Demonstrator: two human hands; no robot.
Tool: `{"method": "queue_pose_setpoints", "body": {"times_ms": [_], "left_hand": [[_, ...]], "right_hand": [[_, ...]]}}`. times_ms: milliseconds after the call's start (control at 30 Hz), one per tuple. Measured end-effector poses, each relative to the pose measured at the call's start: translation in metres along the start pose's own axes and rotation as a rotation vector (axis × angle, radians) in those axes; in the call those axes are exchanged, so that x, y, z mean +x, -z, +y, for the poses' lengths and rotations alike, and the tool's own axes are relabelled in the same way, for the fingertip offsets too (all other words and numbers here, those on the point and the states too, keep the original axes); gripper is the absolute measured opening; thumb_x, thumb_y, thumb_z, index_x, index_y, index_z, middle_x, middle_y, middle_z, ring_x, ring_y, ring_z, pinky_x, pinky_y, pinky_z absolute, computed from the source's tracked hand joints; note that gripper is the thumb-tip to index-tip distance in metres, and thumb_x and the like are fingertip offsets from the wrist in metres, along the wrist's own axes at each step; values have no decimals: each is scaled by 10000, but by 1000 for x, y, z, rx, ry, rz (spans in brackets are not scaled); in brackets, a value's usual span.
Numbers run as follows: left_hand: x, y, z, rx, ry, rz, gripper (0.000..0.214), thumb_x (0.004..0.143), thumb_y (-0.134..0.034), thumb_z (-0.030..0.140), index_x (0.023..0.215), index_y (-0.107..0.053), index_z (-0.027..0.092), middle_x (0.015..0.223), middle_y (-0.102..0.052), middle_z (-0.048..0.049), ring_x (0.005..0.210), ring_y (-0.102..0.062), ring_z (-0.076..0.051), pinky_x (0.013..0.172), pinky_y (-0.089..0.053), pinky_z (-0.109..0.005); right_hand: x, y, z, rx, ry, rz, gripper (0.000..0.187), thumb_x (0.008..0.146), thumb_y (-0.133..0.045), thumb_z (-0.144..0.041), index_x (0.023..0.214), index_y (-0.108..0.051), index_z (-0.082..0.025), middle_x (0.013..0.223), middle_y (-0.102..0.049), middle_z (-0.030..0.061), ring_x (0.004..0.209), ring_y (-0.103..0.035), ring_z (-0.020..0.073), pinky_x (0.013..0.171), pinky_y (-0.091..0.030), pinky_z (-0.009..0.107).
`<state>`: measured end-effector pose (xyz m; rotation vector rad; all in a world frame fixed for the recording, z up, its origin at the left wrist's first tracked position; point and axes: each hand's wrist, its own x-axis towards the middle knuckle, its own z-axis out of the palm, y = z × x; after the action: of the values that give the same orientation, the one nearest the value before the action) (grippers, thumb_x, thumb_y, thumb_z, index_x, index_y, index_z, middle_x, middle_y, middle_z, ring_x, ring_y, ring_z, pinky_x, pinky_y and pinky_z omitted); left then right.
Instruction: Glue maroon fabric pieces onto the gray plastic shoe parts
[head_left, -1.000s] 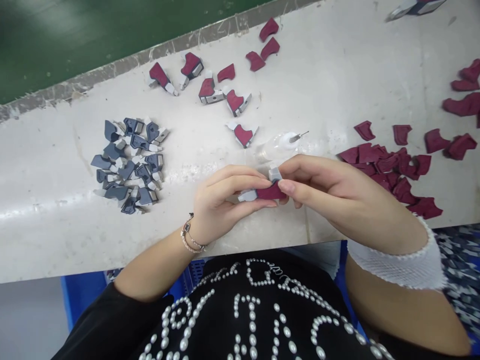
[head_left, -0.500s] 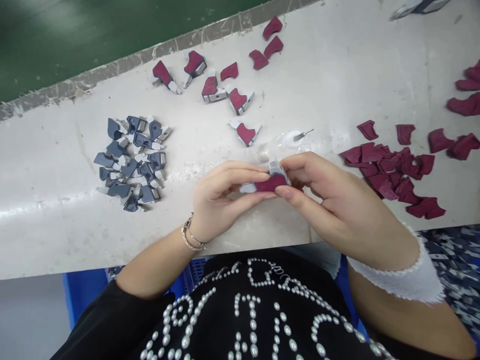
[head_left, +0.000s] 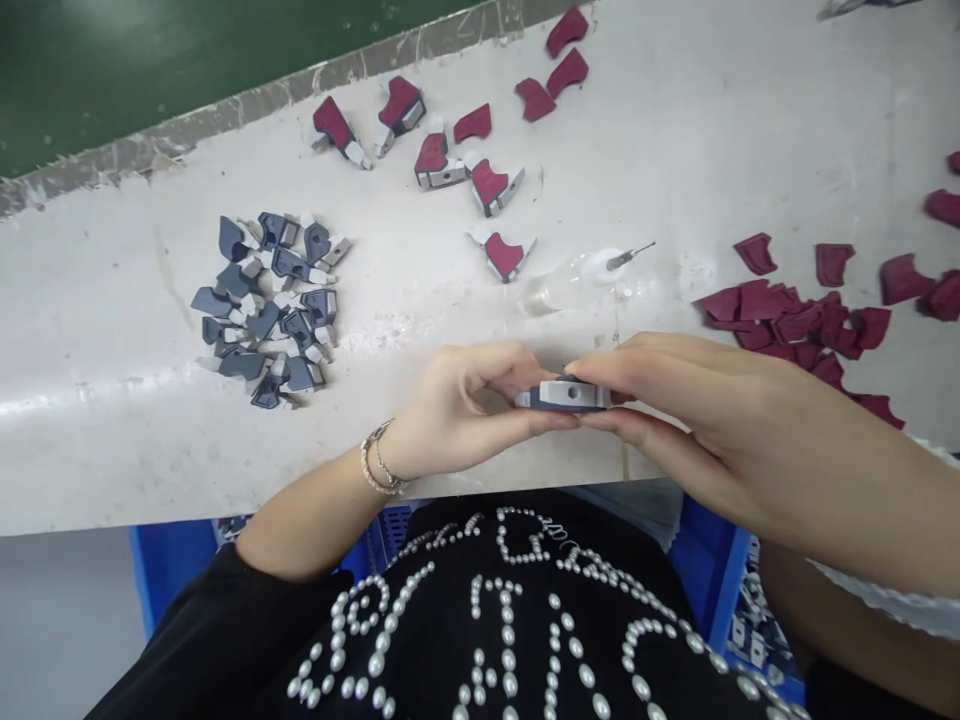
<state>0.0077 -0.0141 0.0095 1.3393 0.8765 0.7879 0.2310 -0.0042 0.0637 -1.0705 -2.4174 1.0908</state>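
Head cam looked down on a pale worktable [head_left: 675, 150], and on my feed both hands met near its front edge, mid-frame. L hand [head_left: 457, 410] was curled nearly closed, fingertips on top & thumb below, pinching the left end of a small grey-blue part [head_left: 568, 395]. R hand [head_left: 697, 410] gripped the right end the same way, fingers laid long & flat over the top w/ the thumb under. The part lay level btwn the two hands, its pale side face w/ one small round hole turned toward the cam. I couldn't tell if it touched the tabletop. A beaded bracelet [head_left: 375, 462] sat on the left wrist. Just beyond the hands lay a clear squeeze bottle [head_left: 581, 280] on its side, thin metal tip pointing right. Well to the left was a heap of grey-blue parts [head_left: 270, 305]. To the right, near the R hand, was a spread of loose maroon pieces [head_left: 802, 325]. Farther back, approx centre, lay several parts w/ maroon faces [head_left: 450, 150], one of them [head_left: 504, 253] nearer, beside the bottle. A few more maroon bits [head_left: 559, 70] lay by the far edge, where a green surface [head_left: 150, 60] began. Below the table showed a blue crate [head_left: 705, 570] & a black top w/ pearl beads [head_left: 487, 620].
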Motion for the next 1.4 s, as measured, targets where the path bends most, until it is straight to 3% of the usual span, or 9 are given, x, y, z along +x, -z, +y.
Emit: {"method": "queue_pose_setpoints", "body": {"times_ms": [133,267,467,767,833,967,1067,1167,1400], "left_hand": [[0,0,-1,-115,68,-53,177,804,-828,240,871,-680,171,875,-795,-18,785,-758,-122,719,-616,-206],[3,4,-4,117,0,-76,243,834,-801,328,993,-701,175,835,-766,-14,714,-714,-107,662,-584,-204],[5,7,-5,270,-128,-197,260,876,-746,374,796,-648,147,607,-575,49,520,-507,-45,478,-421,-149],[3,7,-4,432,-142,-80,227,857,-761,382,904,-699,169,651,-670,26,569,-608,-84,560,-483,-193],[6,16,5,414,-38,-41,301,856,-752,457,928,-703,169,716,-725,-6,615,-664,-111,593,-523,-217],[24,48,21,545,194,245,397,934,-617,547,982,-678,158,835,-778,-59,801,-752,-179,709,-583,-265],[35,76,30,889,291,414,404,1003,-496,505,1166,-659,173,1071,-769,-90,982,-738,-214,844,-586,-312],[32,98,36,1138,342,575,416,993,-513,360,1363,-564,176,1354,-627,-153,1225,-624,-306,1028,-516,-443],[14,134,33,1302,413,412,275,916,-597,268,1164,-680,182,1308,-561,-142,913,-678,-253,864,-565,-419]], "right_hand": [[0,1,4,2,16,8,183,1038,-451,-236,884,-546,-210,816,-617,9,685,-574,135,555,-434,254],[0,-3,6,-53,-28,-10,159,1034,-453,-253,985,-591,-191,860,-637,37,738,-605,169,592,-462,287],[-3,-10,1,-28,10,-100,221,1041,-418,-221,1037,-629,-158,792,-618,25,692,-602,172,557,-476,291],[2,-9,0,-43,-2,-28,165,1019,-454,-206,1020,-618,-216,861,-676,26,760,-666,189,621,-521,311],[-4,-2,6,32,-103,53,123,1024,-511,-331,1101,-581,-265,920,-707,6,793,-692,183,634,-536,298],[-5,5,36,117,-410,319,474,861,-667,-643,1157,-544,-294,981,-704,31,853,-695,235,661,-565,344],[16,-6,58,131,-423,230,670,808,-691,-678,1318,-556,-265,1154,-668,110,964,-673,300,796,-576,454],[40,-18,65,166,-323,182,585,849,-659,-628,1271,-611,-226,1244,-637,138,1106,-626,331,969,-519,517],[28,-4,53,324,-295,131,351,980,-558,-500,1189,-565,-219,1099,-698,101,1006,-678,281,854,-572,453]]}}
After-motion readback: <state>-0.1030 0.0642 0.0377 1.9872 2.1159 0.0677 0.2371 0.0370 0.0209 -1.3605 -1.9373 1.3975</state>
